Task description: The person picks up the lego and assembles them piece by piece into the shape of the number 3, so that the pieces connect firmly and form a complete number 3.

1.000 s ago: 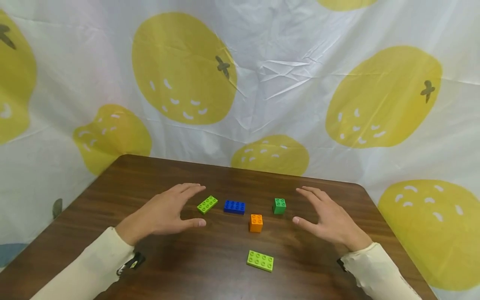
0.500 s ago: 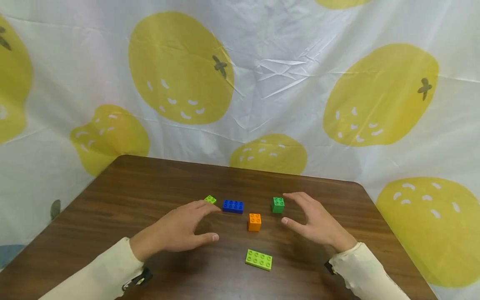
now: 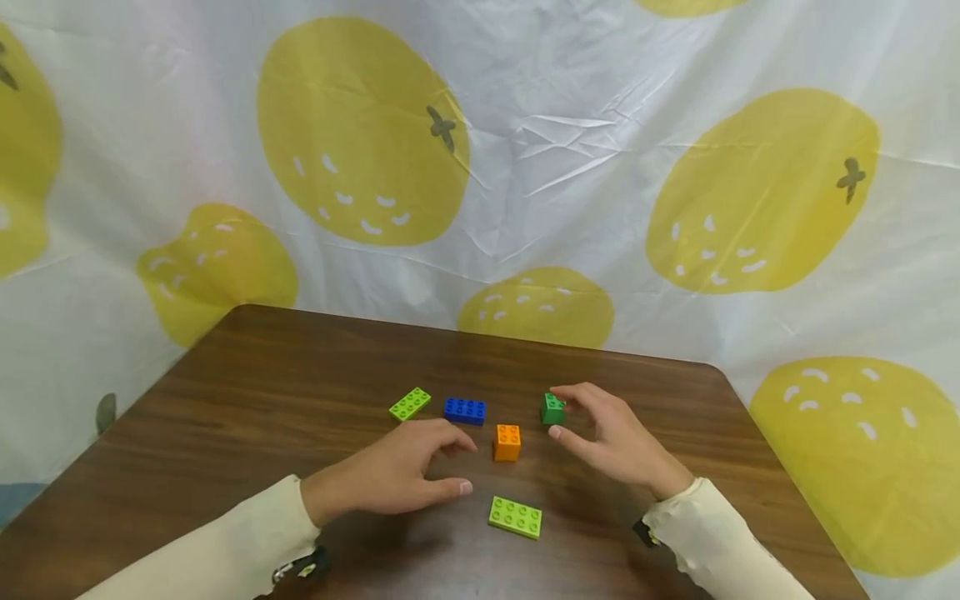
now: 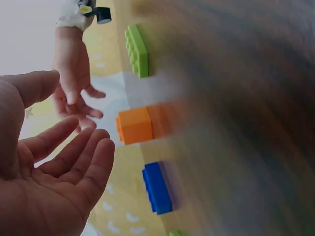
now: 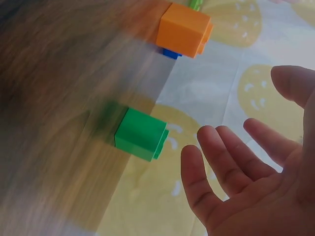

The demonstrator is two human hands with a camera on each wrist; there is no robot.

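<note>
My left hand [image 3: 397,471] hovers over the table left of the orange brick [image 3: 507,443], fingers relaxed and holding nothing. My right hand [image 3: 615,433] reaches toward the green brick [image 3: 552,410], its fingertips partly covering that brick in the head view. In the right wrist view the green brick [image 5: 141,134] stands apart from the loosely bent fingers. A blue brick [image 3: 465,411] lies behind the orange one. One flat lime brick [image 3: 410,403] is at the back left; another flat lime brick [image 3: 515,517] lies in front, between the hands.
The bricks lie spread on a dark brown wooden table [image 3: 322,350] with rounded far corners. Behind it hangs a white cloth [image 3: 555,200] printed with large yellow fruit.
My left hand has moved right and toward me, uncovering the back lime brick. My right hand has moved left to the green brick. The bricks have stayed in place.
</note>
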